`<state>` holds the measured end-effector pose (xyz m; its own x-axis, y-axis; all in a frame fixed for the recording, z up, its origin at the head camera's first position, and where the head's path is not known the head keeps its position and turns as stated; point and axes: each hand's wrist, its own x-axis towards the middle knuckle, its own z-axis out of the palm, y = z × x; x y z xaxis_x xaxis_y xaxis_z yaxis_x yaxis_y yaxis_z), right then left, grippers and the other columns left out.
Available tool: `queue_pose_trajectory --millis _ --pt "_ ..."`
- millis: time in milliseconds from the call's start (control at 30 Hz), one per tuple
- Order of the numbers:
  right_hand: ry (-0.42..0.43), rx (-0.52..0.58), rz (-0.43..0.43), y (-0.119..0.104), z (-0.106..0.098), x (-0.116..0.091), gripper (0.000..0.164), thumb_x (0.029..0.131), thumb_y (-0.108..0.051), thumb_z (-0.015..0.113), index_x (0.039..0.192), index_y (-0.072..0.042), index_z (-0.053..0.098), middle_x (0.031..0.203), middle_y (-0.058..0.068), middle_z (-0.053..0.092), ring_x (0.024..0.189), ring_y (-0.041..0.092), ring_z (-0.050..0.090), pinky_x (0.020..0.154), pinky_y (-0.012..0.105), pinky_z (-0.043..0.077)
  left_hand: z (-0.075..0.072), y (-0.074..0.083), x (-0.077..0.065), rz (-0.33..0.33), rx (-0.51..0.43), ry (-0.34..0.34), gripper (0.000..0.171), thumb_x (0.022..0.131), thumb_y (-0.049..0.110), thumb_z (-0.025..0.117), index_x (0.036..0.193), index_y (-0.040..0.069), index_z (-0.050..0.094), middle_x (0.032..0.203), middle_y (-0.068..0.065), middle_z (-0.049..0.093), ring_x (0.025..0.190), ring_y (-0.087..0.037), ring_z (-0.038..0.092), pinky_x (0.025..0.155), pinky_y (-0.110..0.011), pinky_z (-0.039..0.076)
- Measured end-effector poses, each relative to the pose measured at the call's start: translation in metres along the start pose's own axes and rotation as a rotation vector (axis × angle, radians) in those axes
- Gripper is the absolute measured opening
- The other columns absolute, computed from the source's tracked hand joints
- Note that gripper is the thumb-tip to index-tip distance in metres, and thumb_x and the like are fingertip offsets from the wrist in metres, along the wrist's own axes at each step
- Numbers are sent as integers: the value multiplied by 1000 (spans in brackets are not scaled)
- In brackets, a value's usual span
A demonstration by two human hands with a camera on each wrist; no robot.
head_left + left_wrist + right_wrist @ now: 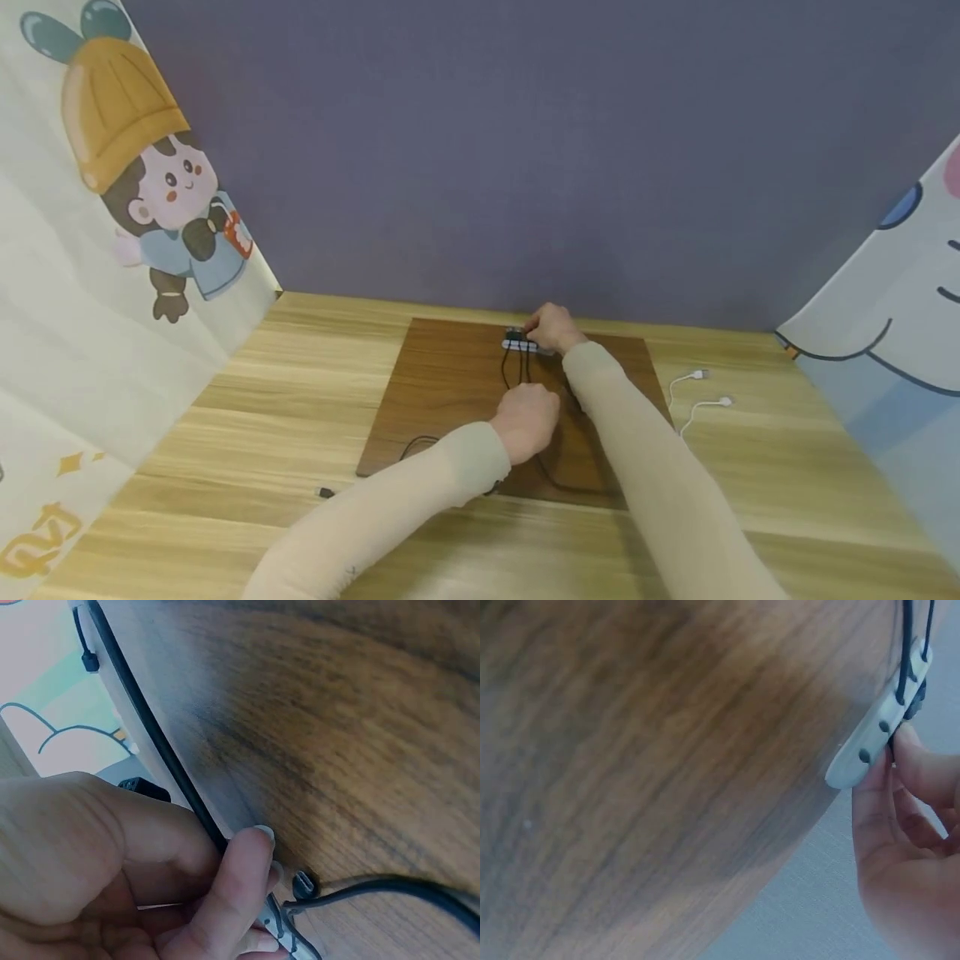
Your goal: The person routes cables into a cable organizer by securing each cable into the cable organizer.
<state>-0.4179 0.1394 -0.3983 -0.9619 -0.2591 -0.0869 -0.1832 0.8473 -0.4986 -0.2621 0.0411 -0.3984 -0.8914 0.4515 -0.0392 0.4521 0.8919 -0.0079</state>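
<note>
A pale cable holder (pixel 846 771) with a row of slots stands at the far edge of a brown wooden board (pixel 442 367). Black cables run through some slots, and dark plugs (pixel 513 333) sit just behind it. My right hand (pixel 553 327) is at the holder's right part, thumb and fingertips pinching a small dark piece behind it, mostly covered. Nearer me, my left hand (pixel 527 423) is over the board. In the left wrist view its thumb and fingers pinch a black cable (pixel 161 746). Close to those fingertips lies a black cable's connector (pixel 304 885).
Two white cables, one with a plug (pixel 699 375) and another with a plug (pixel 725 402), lie right of the board. A black USB plug (pixel 325 492) rests on the light wooden table (pixel 285 400) at the left. A grey-purple partition (pixel 480 167) rises behind.
</note>
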Motion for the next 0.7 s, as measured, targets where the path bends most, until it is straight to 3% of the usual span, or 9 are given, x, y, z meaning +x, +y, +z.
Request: queue_pose_trajectory --millis 200,400,700 --pt "14 -2 -7 -5 0 -5 32 95 2 53 115 -6 77 126 17 68 127 39 55 98 44 52 -2 -2 -5 38 11 20 8 93 13 72 84 12 73 79 -4 69 72 -16 69 55 -29 58" --pt "61 -12 -31 0 3 -6 29 96 -1 58 119 -2 74 126 16 69 128 37 55 106 45 47 -2 1 -4 36 10 23 8 90 13 74 82 14 74 83 -2 71 77 -17 70 59 -31 59" --pt "60 -66 -83 4 -1 -17 35 99 -4 60 134 -1 63 130 18 65 123 36 59 101 46 50 -4 1 -4 27 61 -4 7 90 17 75 83 14 73 83 -2 71 77 -16 70 58 -30 58"
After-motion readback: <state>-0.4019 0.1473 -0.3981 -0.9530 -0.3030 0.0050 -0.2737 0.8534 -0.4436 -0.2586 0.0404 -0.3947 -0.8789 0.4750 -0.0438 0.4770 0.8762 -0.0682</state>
